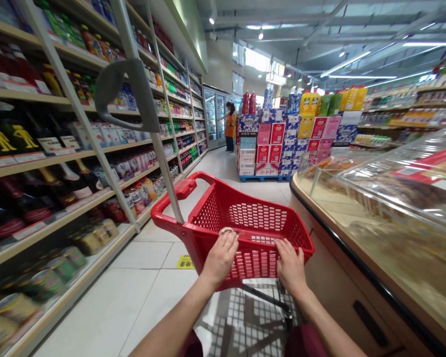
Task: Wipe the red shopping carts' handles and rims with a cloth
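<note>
Because the red cart [260,245] stands just beside the display counter [340,277], I judge that the left hand [221,255] and, nearer the counter, the right hand [291,265] clamp onto it for steady control.

Red cart [254,247] located centrally on the pale tiled floor [137,292]. Left hand [221,258] and right hand [290,264] both hold its near rim, well apart, fingers curled over the edge. Grey handle [146,96] mounted on a metal pole at the cart's left end. Yellow floor label [186,262] beneath, to the left. Shelving [80,116], left, stocked with bottles and cans. Tabletop [329,223], right, under clear covers, just beside the cart. Ahead: stacked cartons [269,144] on a blue pallet [260,178], bottles [310,103] on top; a person in orange [229,126] near glass-door coolers [215,116].
</note>
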A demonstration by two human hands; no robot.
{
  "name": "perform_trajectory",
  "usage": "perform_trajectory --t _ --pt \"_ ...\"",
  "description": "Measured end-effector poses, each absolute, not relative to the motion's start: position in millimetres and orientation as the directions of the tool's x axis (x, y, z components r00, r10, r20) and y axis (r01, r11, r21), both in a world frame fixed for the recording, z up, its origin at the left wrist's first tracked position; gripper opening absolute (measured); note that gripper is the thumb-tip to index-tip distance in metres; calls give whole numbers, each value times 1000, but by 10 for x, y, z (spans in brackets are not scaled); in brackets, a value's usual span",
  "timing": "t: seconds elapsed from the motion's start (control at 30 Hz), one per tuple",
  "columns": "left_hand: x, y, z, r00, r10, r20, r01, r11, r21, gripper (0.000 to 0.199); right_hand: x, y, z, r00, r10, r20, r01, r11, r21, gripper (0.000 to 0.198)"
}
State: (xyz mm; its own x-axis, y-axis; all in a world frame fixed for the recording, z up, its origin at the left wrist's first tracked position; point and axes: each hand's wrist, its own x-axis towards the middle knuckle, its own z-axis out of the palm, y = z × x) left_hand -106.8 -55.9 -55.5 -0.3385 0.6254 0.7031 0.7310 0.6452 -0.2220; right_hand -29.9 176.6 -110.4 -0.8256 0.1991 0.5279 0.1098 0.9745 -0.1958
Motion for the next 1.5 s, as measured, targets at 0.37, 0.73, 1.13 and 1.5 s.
perform_trajectory --t 0.37,0.73,1.13,1.5 --pt "-1077 -493 -527 -352 637 686 757 625 -192 29 -287 1767 -1067 -842 192 504 103 974 -200 46" --pt "-1116 -486 -465 -372 616 694 717 666 -207 29 -289 1782 -1084 -839 194 508 97 972 -212 47" --pt "-985 -265 -584 -332 699 633 798 566 -206 28 -297 1805 -1102 -832 192 521 60 964 -259 48" --pt "-1049 -221 -463 -685 482 546 542 838 -60 46 -531 1034 -550 -743 -158 650 -520 747 -414 43"
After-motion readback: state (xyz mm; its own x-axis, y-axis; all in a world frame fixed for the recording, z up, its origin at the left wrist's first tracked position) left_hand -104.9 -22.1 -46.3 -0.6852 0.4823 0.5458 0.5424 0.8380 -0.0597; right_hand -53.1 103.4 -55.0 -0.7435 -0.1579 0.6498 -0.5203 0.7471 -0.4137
